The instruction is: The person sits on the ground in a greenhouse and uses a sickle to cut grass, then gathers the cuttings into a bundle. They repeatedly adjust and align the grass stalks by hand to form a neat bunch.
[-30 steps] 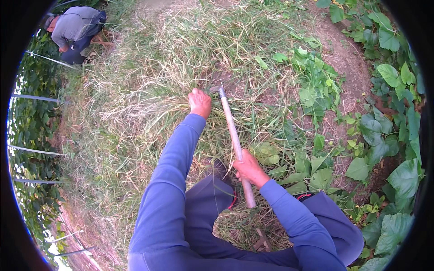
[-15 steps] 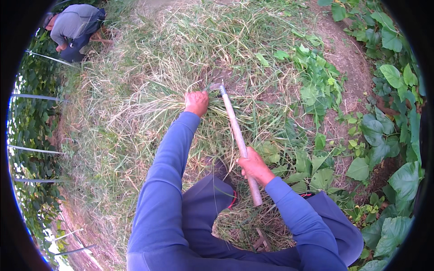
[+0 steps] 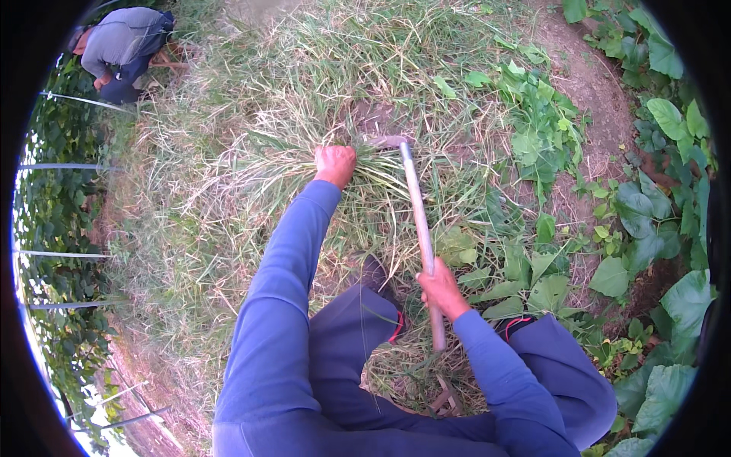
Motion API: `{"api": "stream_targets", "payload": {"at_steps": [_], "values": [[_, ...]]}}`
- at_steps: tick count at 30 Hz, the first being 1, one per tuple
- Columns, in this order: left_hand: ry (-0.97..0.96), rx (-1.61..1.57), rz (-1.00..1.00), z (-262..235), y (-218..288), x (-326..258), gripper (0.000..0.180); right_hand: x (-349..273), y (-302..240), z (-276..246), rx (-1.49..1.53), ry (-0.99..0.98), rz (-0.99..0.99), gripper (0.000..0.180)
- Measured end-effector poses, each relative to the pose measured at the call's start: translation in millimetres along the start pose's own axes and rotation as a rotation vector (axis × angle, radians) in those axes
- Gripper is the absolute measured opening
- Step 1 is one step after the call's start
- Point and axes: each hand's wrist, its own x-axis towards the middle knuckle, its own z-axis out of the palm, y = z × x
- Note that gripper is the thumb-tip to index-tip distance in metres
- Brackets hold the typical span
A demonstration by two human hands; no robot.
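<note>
Field: matted grass (image 3: 167, 251) everywhere, leafy vines (image 3: 57, 282) down the left edge, pale poles (image 3: 68, 253) jutting in.
Far corner: a co-worker (image 3: 126, 38) in a grey top, bent low, upper left.
Left hand (image 3: 336, 164): clenched tight around a grass tuft (image 3: 263, 171), blades fanning out both sides, in nearly the same spot as half a second ago.
Left arm: stretched well forward, almost straight, back of the hand upward.
Sickle (image 3: 417, 202): and it has swung right! Its metal blade (image 3: 388, 142), near the left hand's knuckles before, now sits clear of them.
Right hand (image 3: 442, 289): fingers wrapped round the lower handle, shifted right too.
Right arm: elbow bent, forearm angling inward.
Right side: cut-looking green leaves (image 3: 544, 137) heaped beside bare soil (image 3: 590, 107).
</note>
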Motion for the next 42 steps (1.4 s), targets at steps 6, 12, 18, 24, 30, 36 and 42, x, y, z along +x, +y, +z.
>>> {"api": "stream_targets", "payload": {"at_steps": [6, 12, 18, 24, 30, 36, 42], "values": [[-0.007, 0.067, 0.084, 2, 1, -30, 0.014, -82, 49, -7, -0.033, -0.012, 0.079, 0.021], [0.083, 0.033, 0.198, -7, 5, -82, 0.01, -111, 34, -51, -0.235, 0.049, 0.013, 0.024], [0.179, 0.025, 0.266, -18, 30, -115, 0.011, -146, 21, -70, -0.413, 0.121, -0.027, 0.024], [0.143, -0.068, 0.262, -12, 16, -150, 0.011, -183, 6, -67, -0.407, 0.11, 0.022, 0.022], [0.086, -0.046, 0.22, -3, 15, -179, 0.028, -148, 12, -63, -0.331, 0.034, 0.017, 0.019], [0.079, -0.118, 0.172, -4, 9, -185, 0.02, -140, -2, -61, -0.244, -0.039, 0.062, 0.022], [0.099, -0.164, 0.149, 3, 14, -177, 0.013, -134, -5, -76, -0.234, -0.082, 0.134, 0.022]]}}
